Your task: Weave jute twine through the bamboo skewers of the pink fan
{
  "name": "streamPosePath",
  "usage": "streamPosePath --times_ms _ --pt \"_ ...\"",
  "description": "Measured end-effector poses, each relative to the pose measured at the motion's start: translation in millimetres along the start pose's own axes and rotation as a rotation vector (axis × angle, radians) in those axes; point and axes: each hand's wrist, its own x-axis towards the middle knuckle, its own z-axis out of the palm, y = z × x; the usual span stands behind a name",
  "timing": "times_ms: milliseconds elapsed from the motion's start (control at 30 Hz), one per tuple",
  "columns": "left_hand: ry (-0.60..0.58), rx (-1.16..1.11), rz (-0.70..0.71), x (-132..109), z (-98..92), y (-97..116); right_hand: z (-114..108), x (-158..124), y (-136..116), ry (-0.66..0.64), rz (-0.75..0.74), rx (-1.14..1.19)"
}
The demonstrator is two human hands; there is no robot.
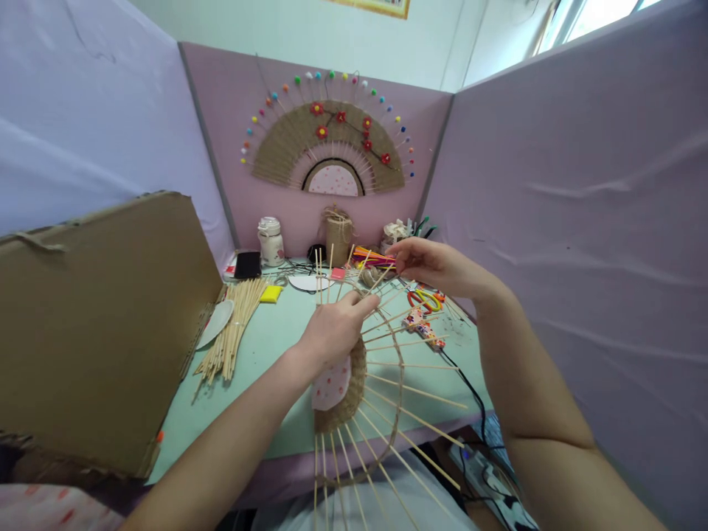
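Observation:
A half-round fan frame (355, 394) stands tilted over the table's front edge, with thin bamboo sticks (425, 394) radiating from its woven brown band. Its centre is a white half-disc with pink spots (333, 383). A ring of brown twine (399, 369) crosses the sticks further out. My left hand (340, 324) is closed on the upper part of the fan frame, thumb along the sticks. Just beyond the upper stick tips, my right hand (423, 264) has its fingers bent together in a pinch; what lies between them is too small to tell.
A bundle of bamboo sticks (235, 324) and a white oval piece (217, 323) lie left, beside a cardboard sheet (105, 332). Scissors (425, 301) and a patterned power strip (425, 330) lie right. Behind stand a white jar (271, 242) and twine-wrapped container (338, 234); a finished fan (276, 151) hangs above.

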Motion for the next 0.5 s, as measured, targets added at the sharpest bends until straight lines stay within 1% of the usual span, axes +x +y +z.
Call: streamPosePath --times_ms 133,267,367,433,500 --pt "-0.001 0.004 0.000 0 -0.3 0 2 4 -8 0.087 -0.055 -0.039" --pt "0.012 0.013 0.022 0 1.5 -1 6 17 -9 0.094 -0.076 0.037" --pt "0.017 0.009 0.044 -1 2.1 0 10 32 5 0.109 -0.042 0.131" --pt "0.015 -0.003 0.046 -1 1.4 0 15 39 22 0.119 0.016 0.235" --pt "0.013 -0.019 0.037 -1 0.2 1 22 40 42 0.107 0.101 0.364"
